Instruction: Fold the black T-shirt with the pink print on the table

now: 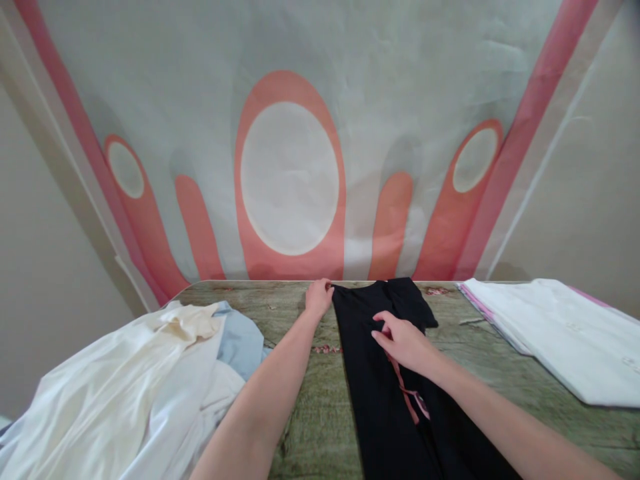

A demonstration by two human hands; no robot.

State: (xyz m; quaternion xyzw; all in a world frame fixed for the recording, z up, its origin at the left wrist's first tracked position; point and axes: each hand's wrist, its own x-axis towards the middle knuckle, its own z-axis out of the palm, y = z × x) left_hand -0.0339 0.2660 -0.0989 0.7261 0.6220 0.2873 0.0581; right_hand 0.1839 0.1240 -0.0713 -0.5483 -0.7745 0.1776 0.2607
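Note:
A long black garment [380,373] lies along the middle of the table, running from the far edge towards me. My left hand [319,297] is closed, pinching its far left corner near the table's back edge. My right hand [400,340] rests on the cloth a little nearer, fingers curled and pinching a fold of the black fabric. A thin pink ribbon [407,397] trails over the garment below my right wrist.
A heap of white, cream and pale blue clothes [150,373] lies at the left. Folded white fabric with a pink edge [560,333] is stacked at the right. The green wood-patterned table [310,400] ends at a wall hung with a grey and pink sheet [290,167].

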